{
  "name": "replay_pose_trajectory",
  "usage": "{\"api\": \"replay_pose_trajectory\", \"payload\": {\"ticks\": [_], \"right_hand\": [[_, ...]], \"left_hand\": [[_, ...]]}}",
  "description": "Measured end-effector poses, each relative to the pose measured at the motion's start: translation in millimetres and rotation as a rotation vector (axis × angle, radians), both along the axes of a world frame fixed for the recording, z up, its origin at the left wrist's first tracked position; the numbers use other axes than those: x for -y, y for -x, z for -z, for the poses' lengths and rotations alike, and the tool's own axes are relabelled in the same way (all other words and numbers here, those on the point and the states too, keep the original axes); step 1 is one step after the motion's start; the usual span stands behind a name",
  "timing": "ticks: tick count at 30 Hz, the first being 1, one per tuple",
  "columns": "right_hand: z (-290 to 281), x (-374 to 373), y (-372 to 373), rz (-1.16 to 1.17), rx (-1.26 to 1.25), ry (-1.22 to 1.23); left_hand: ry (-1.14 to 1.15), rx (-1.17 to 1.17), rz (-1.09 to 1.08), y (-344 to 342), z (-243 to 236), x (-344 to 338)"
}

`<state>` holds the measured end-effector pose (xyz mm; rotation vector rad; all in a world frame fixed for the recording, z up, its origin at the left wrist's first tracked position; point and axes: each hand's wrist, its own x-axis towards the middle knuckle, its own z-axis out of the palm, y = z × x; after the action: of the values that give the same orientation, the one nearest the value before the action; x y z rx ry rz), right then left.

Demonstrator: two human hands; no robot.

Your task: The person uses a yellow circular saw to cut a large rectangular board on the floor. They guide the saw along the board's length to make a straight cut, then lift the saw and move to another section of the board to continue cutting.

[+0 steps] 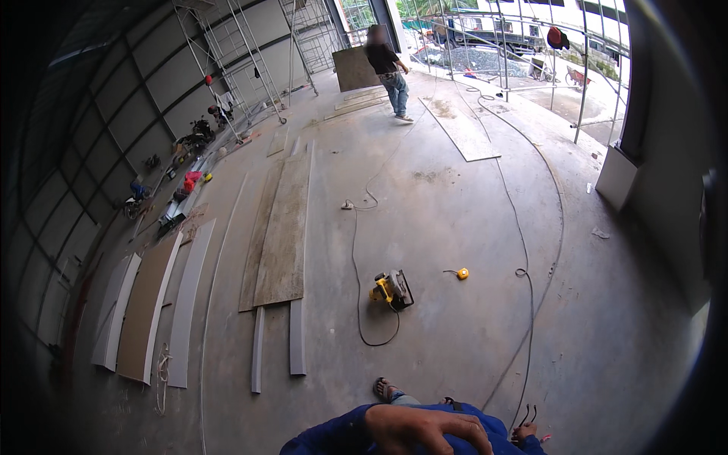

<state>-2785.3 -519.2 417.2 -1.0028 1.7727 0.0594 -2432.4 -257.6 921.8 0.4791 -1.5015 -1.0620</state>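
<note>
My left hand [428, 426] is held across my front at the lower edge, in a blue sleeve. Its fingers are bent and a little apart; nothing shows in them, though their tips are partly cut off. Lower right, my right hand [523, 433] is closed around a pair of glasses [528, 414], of which only two thin dark curved ends stick up. On the concrete floor ahead sits a yellow and black circular saw [392, 290] with its cord trailing. A yellow tape measure [462, 274] lies to its right. Neither hand touches them.
Long boards [284, 243] rest on grey metal strips at left, with folded panels [152, 311] beyond. A cable [528, 303] runs along the right. A person [388, 72] stands by a leaning board [355, 70] at the back. Scaffolding [227, 61] rises far left.
</note>
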Motion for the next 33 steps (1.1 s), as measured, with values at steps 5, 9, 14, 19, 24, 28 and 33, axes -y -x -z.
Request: {"api": "replay_pose_trajectory", "payload": {"ticks": [5, 9, 14, 19, 24, 28, 33], "right_hand": [[4, -74, 42, 0.059, 0.058, -0.049], [-7, -84, 51, 0.042, 0.101, -0.028], [-5, -50, 59, 0.040, 0.130, 0.045], [15, 2, 39, -0.037, 0.144, 0.090], [-6, 55, 20, -0.193, 0.268, 0.133], [-34, 61, 12, -0.484, 0.313, 0.449], [-74, 18, 28, -0.231, 0.038, 0.085]], "left_hand": [[0.205, 0.128, -0.006, 1, -5, 16], [0.274, 0.159, -0.001, 4, -5, 25], [0.217, 0.242, -0.110, 11, -2, 25], [0.256, 0.156, -0.710, 31, -1, 16], [0.300, -0.187, -1.070, 50, 4, 34], [0.145, -0.463, -0.911, 58, 10, 36], [0.149, -0.670, -0.788, 72, 5, 34]]}}
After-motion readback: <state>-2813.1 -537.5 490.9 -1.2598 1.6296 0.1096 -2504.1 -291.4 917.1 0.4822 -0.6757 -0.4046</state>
